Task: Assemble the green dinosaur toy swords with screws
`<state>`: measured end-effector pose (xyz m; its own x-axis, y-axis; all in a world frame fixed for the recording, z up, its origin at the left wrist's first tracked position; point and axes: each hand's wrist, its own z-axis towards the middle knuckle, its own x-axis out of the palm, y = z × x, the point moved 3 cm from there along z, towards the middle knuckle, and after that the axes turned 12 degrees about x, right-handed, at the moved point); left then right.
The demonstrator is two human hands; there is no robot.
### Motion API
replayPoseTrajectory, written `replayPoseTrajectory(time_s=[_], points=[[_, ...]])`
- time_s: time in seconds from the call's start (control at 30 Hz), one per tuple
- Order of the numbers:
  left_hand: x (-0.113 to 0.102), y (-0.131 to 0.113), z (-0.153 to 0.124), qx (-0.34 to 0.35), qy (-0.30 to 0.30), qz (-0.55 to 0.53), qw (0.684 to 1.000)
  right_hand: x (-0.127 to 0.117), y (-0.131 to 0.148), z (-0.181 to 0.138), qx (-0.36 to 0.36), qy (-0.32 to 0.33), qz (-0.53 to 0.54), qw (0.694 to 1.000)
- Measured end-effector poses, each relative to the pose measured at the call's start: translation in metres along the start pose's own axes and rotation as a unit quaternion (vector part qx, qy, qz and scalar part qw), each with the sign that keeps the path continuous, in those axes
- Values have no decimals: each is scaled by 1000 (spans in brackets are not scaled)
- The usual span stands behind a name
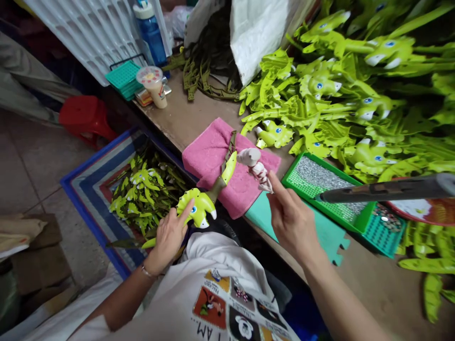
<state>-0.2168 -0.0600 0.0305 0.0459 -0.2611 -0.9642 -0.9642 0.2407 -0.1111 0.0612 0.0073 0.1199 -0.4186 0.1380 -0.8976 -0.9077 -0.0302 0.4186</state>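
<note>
My left hand (169, 235) is closed on a lime-green dinosaur-head toy (199, 207) with a blue eye and white horns; its olive and green stem (224, 173) runs up across a pink towel (213, 156). My right hand (289, 218) pinches a small white and pink patterned piece (256, 168) above the towel's right side, fingers closed round it. The two hands are a short way apart, the toy's stem lying between them.
A big heap of the same green dinosaur parts (355, 94) covers the table's right. A green tray of small screws (320, 182) and a dark tool (387, 189) sit right of my hand. A blue bin (88, 189) of finished toys stands on the floor. Bottle (151, 31) and cup (154, 85) at back.
</note>
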Motion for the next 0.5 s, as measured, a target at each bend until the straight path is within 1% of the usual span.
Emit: replayPoseTrajectory(time_s=[0.07,0.17,0.2,0.23,0.27,0.33,0.37,0.4,0.43,0.5], points=[[-6,0,-5,-2,4,26,1000,16,-7,-8,14,16,-5,1000],[-12,-3,-6,-7,18,50,999,40,-19,-14,45,87,-48,994],[-13,-4,-5,-9,25,52,998,42,-22,-13,51,99,-53,992],[-13,-5,-4,-11,32,50,998,42,-23,-9,55,95,-49,993],[-14,-6,-2,-13,38,47,998,39,-23,-3,57,74,-38,995],[-15,-7,-1,-15,42,40,998,33,-21,15,62,11,-10,998],[-15,-7,0,-15,39,37,998,32,-19,25,67,-9,-3,998],[-14,-6,0,-14,36,33,999,34,-17,35,76,-8,-8,997],[-12,-4,0,-13,32,27,999,39,-16,45,89,13,-23,996],[-5,2,0,-10,24,-1,1000,51,-18,60,113,84,-61,988]])
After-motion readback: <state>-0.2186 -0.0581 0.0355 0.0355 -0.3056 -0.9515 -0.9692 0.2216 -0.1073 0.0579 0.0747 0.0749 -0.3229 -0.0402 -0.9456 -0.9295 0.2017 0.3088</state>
